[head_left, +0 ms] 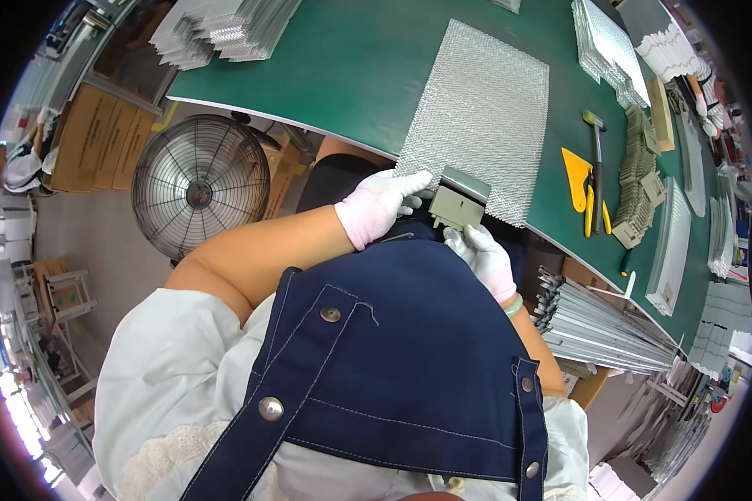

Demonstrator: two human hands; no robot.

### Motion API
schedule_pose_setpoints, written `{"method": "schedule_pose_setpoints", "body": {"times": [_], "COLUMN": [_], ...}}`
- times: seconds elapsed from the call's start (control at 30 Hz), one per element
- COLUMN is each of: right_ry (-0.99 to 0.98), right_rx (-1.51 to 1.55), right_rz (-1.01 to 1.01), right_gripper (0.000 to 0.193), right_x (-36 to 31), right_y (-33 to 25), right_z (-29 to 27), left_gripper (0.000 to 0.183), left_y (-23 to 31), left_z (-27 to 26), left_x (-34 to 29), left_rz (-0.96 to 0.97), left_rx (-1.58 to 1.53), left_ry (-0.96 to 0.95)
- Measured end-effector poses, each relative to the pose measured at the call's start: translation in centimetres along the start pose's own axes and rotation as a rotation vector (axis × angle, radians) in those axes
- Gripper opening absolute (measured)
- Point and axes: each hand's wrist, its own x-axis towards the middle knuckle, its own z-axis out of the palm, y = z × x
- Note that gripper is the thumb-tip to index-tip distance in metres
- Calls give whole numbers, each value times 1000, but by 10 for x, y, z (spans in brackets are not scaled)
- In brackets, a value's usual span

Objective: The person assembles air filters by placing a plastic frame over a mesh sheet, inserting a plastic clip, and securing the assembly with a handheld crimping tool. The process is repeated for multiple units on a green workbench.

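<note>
green table [342, 75], silvery sheet [486, 108], grey block [458, 209] pinched by right hand [484, 255], left hand [381, 205] beside it, hold unclear

round caged fan [200, 194] | brown cardboard boxes [100, 138] | long pale strips [602, 327]

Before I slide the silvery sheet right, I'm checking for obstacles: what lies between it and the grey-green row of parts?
In the head view: a hammer, a yellow triangular piece and yellow-handled pliers.

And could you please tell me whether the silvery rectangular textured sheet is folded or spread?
Spread: the silvery sheet lies flat on the green table, far corners visible, no fold showing.
</note>
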Motion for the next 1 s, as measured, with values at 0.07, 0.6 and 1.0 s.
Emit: {"method": "schedule_pose_setpoints", "body": {"times": [0.07,0.6,1.0], "right_ry": [-30,48,-5], "right_rx": [18,-43,-154], "right_rz": [14,-101,-90], "right_gripper": [26,16,17], "right_x": [0,-3,2], "right_y": [-1,-2,-4], "right_z": [-4,11,10], "left_gripper": [38,50,44], "left_y": [2,11,18], "left_z": [2,0,0], "left_x": [-2,-10,-17], "left_rz": [-1,-102,-163], "left_rx": [9,72,130], "left_ry": [18,-79,-261]}}
